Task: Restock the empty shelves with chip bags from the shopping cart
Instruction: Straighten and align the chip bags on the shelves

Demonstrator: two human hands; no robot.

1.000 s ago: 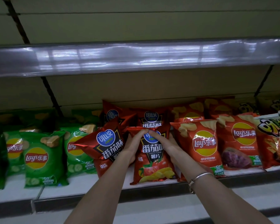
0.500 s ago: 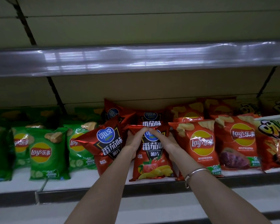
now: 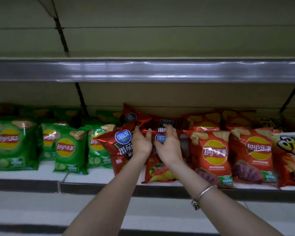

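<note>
Nearest: a pale lower ledge (image 3: 160, 218), cut off by the bottom edge and blurred.

Two bare forearms rise from the bottom edge. There is a metal bracelet (image 3: 203, 195) on the right wrist.

Left hand (image 3: 140, 145): fingers and thumb straight and apart, at the top left corner of the red tomato chip bag (image 3: 160, 173). Whether they press it cannot be told.

Right hand (image 3: 169, 148): fingers loosely curved and spread over the bag's top edge, gripping nothing. It is blurred.

The red tomato chip bag stands upright at the front of the white shelf (image 3: 92, 176), in the middle. The hands hide most of its upper half.

Just left is a tilted red bag (image 3: 117, 145), leaning left, its right side behind the left wrist.

Further left are green Lay's bags (image 3: 66, 149), the row cut off at the frame edge.

Right are orange-red Lay's bags (image 3: 213, 154). A yellow-lettered bag (image 3: 291, 150) is cut off at the right edge.

In the back row more red bags (image 3: 167, 125) and others stand in shadow, their print hard to read.

Above is a grey metal shelf rail (image 3: 143, 70).

Farthest is a beige back panel (image 3: 160, 40) with a dark upright strip (image 3: 61, 31). The light is dim.
</note>
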